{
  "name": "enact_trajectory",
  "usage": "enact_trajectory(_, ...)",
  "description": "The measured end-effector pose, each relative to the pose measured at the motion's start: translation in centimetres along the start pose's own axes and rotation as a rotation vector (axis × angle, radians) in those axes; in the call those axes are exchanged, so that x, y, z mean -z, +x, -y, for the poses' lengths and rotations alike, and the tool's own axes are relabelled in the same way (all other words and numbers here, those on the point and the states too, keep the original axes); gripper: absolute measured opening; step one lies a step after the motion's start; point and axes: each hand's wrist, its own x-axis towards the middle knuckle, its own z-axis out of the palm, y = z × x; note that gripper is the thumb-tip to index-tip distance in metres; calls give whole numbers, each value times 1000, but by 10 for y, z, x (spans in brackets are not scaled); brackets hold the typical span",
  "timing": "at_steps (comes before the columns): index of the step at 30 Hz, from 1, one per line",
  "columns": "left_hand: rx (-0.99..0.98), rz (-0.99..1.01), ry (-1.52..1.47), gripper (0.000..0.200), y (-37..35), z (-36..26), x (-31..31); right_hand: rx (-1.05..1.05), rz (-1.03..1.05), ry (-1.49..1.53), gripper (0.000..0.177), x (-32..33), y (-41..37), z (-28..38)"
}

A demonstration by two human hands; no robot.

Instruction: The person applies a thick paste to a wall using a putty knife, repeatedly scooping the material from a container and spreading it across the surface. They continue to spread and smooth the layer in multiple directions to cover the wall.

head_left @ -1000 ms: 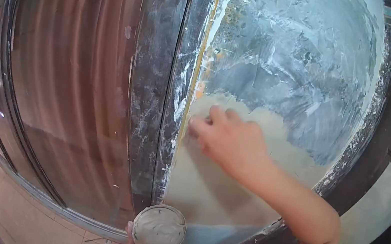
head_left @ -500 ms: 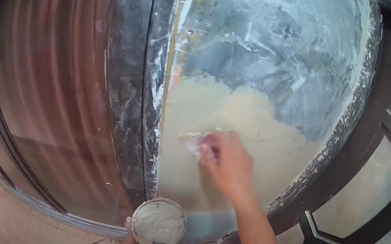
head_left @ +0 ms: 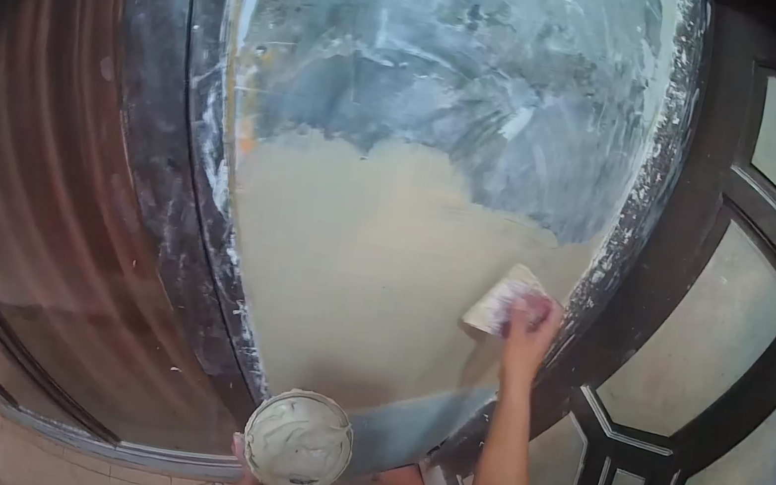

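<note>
My right hand [head_left: 530,326] is closed on a flat, pale putty spreader [head_left: 501,302], its blade against the wall near the right side. Smooth cream putty [head_left: 357,248] covers the lower part of the wall; above it the surface [head_left: 409,35] is mottled blue-grey with white smears. Low in front of me, my left hand [head_left: 240,447] grips a round tub of putty [head_left: 298,442] by its left side. Most of that hand's fingers are hidden behind the tub. The putty in it is cream-coloured and swirled.
To the left is a glass panel [head_left: 35,190] with reddish-brown curtain folds behind it, framed by a dark, paint-smeared post [head_left: 162,108]. A dark panelled door or gate [head_left: 661,293] stands to the right. Tiled floor [head_left: 64,465] shows at the lower left.
My right hand has moved the spreader rightward across the wall, from mid-putty to near the right edge. The view has shifted right. My left hand still holds the tub.
</note>
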Motion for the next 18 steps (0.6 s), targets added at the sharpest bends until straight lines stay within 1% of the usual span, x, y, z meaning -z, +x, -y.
enact_trajectory(1,-34,-24,-34,99,4,6,-3,-9,126,156,35,-14,-2,23)
enact_trajectory(2,-26,-18,-33,99,8,10,-8,144,221,-48,35,-23,-5,54)
enact_trajectory(4,-37,72,7,98,15,15,-20,234,376,-109,37,-35,-2,75)
enact_trajectory(5,-28,77,10,98,16,17,-27,229,368,-113,37,-32,9,73)
enact_trajectory(7,-58,80,30,96,17,19,-38,68,253,-14,36,-23,30,60)
enact_trajectory(8,-52,84,33,96,16,21,-39,169,85,-26,36,-18,42,13)
enact_trajectory(10,-65,109,-10,96,16,26,-39,-262,-119,246,34,6,45,-49)
enact_trajectory(11,-63,108,-12,96,16,29,-41,-434,-74,334,33,25,38,-83)
enact_trajectory(12,-55,52,-5,95,16,31,-44,-608,-28,422,31,41,23,-113)
enact_trajectory(13,-49,-3,2,95,16,33,-46,-703,-49,442,29,46,3,-134)
enact_trajectory(14,-46,-8,2,95,17,35,-49,-802,-71,460,27,51,-18,-149)
enact_trajectory(15,-27,-15,-10,95,19,36,-52,-851,-131,398,25,51,-32,-148)
enact_trajectory(18,-20,-13,-62,95,30,45,-51,-882,-127,428,24,61,-35,-127)
